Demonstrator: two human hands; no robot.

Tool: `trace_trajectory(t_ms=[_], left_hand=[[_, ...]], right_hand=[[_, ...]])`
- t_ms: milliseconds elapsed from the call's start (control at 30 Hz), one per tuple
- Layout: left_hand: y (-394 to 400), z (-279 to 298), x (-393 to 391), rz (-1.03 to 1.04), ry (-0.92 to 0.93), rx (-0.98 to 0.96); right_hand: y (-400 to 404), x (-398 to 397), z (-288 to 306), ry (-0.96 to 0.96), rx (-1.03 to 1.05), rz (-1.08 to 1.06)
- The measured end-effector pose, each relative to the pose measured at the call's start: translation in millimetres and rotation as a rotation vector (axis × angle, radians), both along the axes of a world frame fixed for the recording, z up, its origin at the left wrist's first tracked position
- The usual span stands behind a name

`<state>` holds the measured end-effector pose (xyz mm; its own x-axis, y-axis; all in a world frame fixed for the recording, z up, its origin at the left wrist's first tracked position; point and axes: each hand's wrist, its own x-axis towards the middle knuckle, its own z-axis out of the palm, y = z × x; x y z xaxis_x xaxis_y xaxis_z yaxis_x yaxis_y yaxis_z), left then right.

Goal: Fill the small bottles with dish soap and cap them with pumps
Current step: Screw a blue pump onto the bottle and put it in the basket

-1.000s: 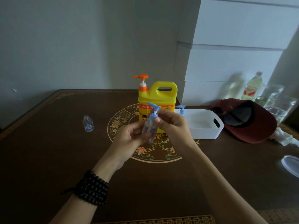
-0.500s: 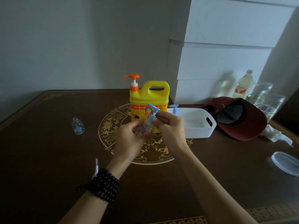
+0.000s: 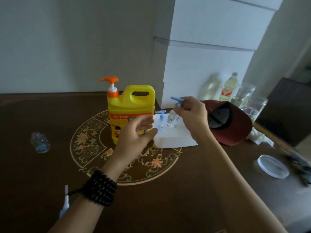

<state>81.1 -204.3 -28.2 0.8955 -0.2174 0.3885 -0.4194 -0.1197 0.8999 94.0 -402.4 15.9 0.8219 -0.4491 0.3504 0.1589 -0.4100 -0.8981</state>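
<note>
R hand [image 3: 191, 115] pinches capped small bottle [image 3: 173, 119] by its blue pump [image 3: 177, 99], over white bin [image 3: 175, 141]. L hand [image 3: 136, 135] loose, empty, beside it.

On the counter [image 3: 50, 165], the tray [image 3: 175, 142] sits just right of the soap jug [image 3: 131, 111]; a cap [image 3: 235, 125] lies further right, an empty bottle [image 3: 40, 142] well left.

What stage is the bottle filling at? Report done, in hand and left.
Done: one pump-capped bottle already stands in the white basket. In hand: the right hand holds a second capped bottle by its blue pump over the basket; the left hand is free. Left: an uncapped small bottle lies on the table.
</note>
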Motion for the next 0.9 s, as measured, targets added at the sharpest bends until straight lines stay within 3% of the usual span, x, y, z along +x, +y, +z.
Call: trace_trajectory(t_ms=[233, 567, 767, 900], left_hand=[[9.4, 3.6, 8.6, -0.028, -0.043, -0.009], [23.0, -5.4, 13.8, -0.024, 0.006, -0.013], [30.2, 6.7, -0.2, -0.012, 0.003, -0.017], [46.4, 23.0, -10.3, 0.027, -0.019, -0.047]], right_hand=[[-34.9, 69.2, -32.5, 0.159, -0.303, -0.123], [-44.5, 93.4, -73.0, 0.245, -0.366, -0.088], [-33.9, 71.5, -50.2, 0.213, -0.3, -0.107], [0.2, 25.8, -14.9, 0.009, 0.004, -0.029]])
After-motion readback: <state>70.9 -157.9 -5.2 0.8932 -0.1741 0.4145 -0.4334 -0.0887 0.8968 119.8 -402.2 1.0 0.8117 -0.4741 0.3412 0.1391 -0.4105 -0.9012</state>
